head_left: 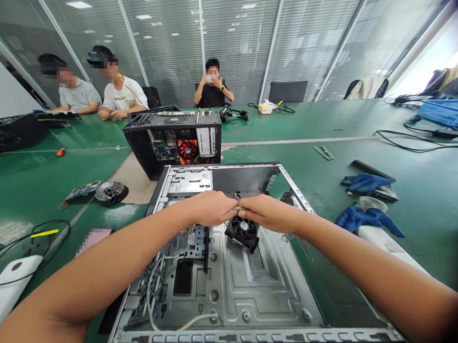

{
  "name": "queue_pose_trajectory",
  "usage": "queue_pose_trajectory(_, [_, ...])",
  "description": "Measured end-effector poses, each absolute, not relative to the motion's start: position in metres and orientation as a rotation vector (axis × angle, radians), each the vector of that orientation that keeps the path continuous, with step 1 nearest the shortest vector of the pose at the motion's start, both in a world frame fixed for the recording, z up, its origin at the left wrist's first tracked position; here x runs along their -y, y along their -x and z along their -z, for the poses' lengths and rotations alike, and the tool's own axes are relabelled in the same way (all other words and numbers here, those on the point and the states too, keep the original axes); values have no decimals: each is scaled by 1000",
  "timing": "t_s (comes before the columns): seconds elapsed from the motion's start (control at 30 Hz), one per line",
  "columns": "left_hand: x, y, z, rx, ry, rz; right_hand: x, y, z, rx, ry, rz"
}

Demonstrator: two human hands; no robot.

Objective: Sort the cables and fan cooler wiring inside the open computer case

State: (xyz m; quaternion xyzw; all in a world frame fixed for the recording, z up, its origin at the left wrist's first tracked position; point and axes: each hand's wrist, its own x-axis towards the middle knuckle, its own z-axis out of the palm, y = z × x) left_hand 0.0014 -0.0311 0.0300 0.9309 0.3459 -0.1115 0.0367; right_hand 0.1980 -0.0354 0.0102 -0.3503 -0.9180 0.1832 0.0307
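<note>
The person's left hand (216, 207) and right hand (265, 210) are meeting at the centre of the frame, knuckles up and fingertips nearly touching. The grip of each is pressing closed, and both are pinching a short stretch of thin, pale, twisted cable (238, 208). Just below, a square black plastic cooling fan with a round hub label (242, 235) is tilting inside an open silver metal computer case (261, 292); whether it is hanging or resting on the case floor, one cannot tell. A loose, light grey lead (149, 290) is curving through the case at lower left. Behind, a black computer tower with a red fan (173, 140) is standing on the green tabletop (281, 127). Crumpled blue fabric gloves (368, 220) are lying at the right of the frame, and three people (126, 98) are sitting across the top, left to centre
</note>
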Motion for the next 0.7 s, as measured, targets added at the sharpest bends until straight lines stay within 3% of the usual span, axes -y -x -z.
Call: queue_pose_trajectory(0.7, [38, -6, -29, -1040, -2959, 354, 36, -198, -13, 2791, 1076, -770])
